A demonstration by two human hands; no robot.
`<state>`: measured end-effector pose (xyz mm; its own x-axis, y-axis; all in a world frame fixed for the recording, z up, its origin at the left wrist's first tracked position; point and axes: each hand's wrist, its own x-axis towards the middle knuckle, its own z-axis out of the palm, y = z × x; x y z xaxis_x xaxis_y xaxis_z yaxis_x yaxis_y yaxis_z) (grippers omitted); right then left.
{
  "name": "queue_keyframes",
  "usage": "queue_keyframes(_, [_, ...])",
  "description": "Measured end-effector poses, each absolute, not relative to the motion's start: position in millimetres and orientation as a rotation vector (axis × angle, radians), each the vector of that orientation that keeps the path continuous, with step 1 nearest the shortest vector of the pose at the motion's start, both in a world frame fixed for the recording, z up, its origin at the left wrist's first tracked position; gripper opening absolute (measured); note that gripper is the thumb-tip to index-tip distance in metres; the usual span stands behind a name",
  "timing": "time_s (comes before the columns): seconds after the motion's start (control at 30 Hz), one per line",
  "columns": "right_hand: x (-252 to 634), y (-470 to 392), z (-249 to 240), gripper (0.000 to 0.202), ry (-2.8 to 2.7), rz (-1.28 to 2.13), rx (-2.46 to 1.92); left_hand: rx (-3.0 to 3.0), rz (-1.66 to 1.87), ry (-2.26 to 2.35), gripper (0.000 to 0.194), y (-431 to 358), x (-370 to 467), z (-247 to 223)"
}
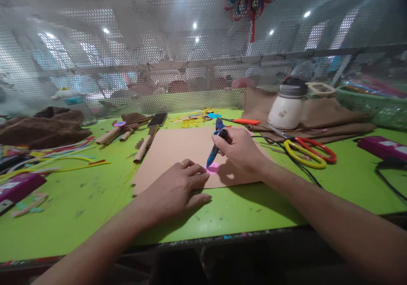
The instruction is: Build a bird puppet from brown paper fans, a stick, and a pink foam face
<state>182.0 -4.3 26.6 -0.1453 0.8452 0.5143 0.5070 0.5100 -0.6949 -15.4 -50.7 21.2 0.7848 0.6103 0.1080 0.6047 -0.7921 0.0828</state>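
A small pink disc (213, 168) lies on a sheet of brown cardboard (178, 143). My right hand (240, 147) is closed around a blue-and-black pen-shaped tool (213, 154), its tip pointing down at the disc's left side. Another blue part (219, 124) shows just beyond the fingers; whether it belongs to the tool is unclear. My left hand (181, 183) rests palm down with fingers stretched, fingertips at the disc's left edge and the thumb on the green table. A black cord (302, 168) runs from near my right wrist; where it ends is hidden.
Red-and-yellow scissors (307, 151), a white jar (286, 109) and brown cloth (337, 111) are at right, near a green basket (375, 107). Cardboard rolls (143, 149), a phone (158, 119) and coloured strips (63, 162) lie left. Orange-handled scissors (246, 121) and paper scraps (197, 117) lie behind.
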Motion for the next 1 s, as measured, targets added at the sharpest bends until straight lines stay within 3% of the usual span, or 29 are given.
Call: queue_keyframes(1.0, [182.9,0.9,22.6,0.029,-1.811,0.45,-1.136,2.899,0.234,0.995,0.031,-48.5,-15.8,20.8])
